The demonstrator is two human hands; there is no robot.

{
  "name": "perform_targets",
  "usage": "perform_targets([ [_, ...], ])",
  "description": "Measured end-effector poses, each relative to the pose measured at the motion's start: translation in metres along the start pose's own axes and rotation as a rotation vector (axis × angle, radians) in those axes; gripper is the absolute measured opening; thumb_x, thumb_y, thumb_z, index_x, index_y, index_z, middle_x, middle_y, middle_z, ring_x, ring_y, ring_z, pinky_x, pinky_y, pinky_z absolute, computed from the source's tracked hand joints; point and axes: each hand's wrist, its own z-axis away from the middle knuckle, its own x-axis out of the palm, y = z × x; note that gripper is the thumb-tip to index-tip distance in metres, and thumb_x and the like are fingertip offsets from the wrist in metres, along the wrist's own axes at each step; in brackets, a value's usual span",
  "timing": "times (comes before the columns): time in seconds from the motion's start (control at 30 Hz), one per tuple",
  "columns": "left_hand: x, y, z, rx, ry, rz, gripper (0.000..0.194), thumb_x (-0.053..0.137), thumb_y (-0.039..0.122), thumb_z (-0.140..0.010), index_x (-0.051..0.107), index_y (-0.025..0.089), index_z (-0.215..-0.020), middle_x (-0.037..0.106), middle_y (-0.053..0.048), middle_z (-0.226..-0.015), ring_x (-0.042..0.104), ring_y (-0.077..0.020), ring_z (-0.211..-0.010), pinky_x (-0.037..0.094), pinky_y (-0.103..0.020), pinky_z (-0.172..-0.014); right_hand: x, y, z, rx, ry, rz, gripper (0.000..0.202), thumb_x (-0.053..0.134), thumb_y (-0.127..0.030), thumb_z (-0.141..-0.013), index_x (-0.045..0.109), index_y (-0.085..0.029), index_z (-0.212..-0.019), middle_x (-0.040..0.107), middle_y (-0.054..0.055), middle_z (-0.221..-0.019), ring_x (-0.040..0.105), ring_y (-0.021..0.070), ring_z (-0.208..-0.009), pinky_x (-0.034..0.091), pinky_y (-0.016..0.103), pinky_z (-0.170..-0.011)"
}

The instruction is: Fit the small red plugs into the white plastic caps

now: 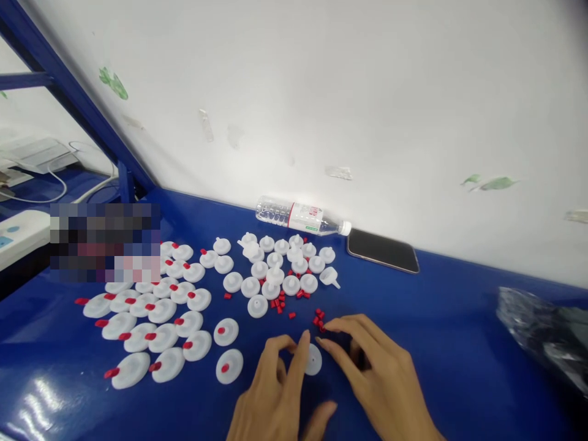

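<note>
My left hand (285,380) is at the front of the blue table, its thumb held away from the fingers. Its index fingertip rests at the edge of a white round disc (314,360), which lies flat and is partly hidden by that hand. Right of the disc, my right hand (374,361) has thumb and index finger apart. The index fingertip reaches a little cluster of small red caps (318,318). Left of my hands, two white discs with red caps on their stems (229,366) lie by themselves.
Several capped discs (165,364) spread over the left side, and several uncapped white discs (274,275) lie mid-table among loose red caps. A plastic bottle (305,217) lies along the wall beside a phone (383,250). Dark clear plastic (542,331) sits at right.
</note>
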Motion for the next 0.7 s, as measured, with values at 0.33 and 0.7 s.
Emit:
perform_targets([
  [0.33,0.006,-0.013,-0.002,0.052,0.049,0.112,0.036,0.056,0.024,-0.100,0.056,0.022,-0.136,0.066,-0.009,-0.115,0.074,-0.0135,-0.093,0.063,-0.020,-0.079,0.004,0.000,0.000,-0.067,0.029,-0.021,0.009,0.062,-0.022,-0.100,0.069,-0.027,-0.102,0.077,-0.003,-0.104,0.075,0.0134,-0.082,0.055,0.021,-0.073],
  [0.7,0.007,-0.006,-0.003,-0.039,0.047,0.197,0.042,0.048,0.023,-0.103,0.052,0.028,-0.145,0.057,-0.006,-0.109,0.067,-0.0070,-0.073,0.059,-0.015,-0.061,-0.013,-0.012,-0.001,0.062,-0.071,-0.331,0.017,0.063,-0.023,-0.099,0.076,-0.028,-0.109,0.074,0.001,-0.101,0.072,0.0115,-0.075,0.059,0.017,-0.070],
])
